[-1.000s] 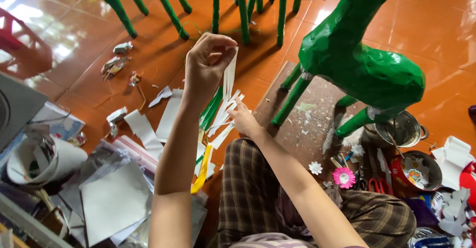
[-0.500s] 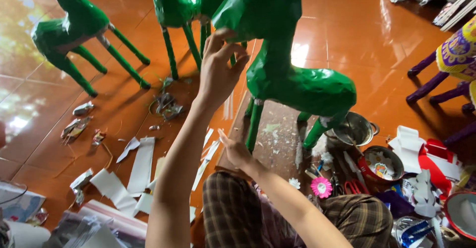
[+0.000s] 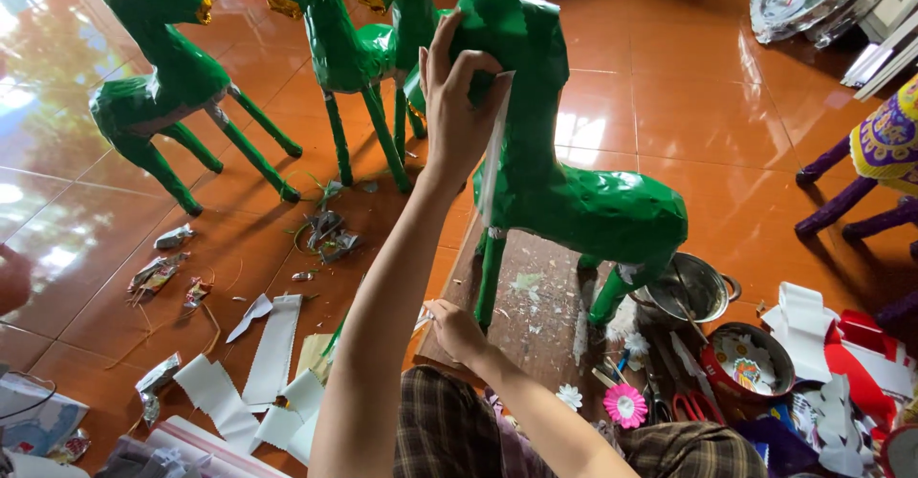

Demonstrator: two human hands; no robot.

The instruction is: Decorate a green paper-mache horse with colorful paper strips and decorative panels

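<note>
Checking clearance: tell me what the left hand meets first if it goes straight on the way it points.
The left hand points up and away, already against the green figure's neck, holding a white strip there. It would press into that neck at once.

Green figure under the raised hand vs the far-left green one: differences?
The near figure stands on a brown board, the left hand pressing a pale strip to its neck; the far-left figure stands untouched on bare tile. The near one looks larger, being closer. Both are glossy green and four-legged.
</note>
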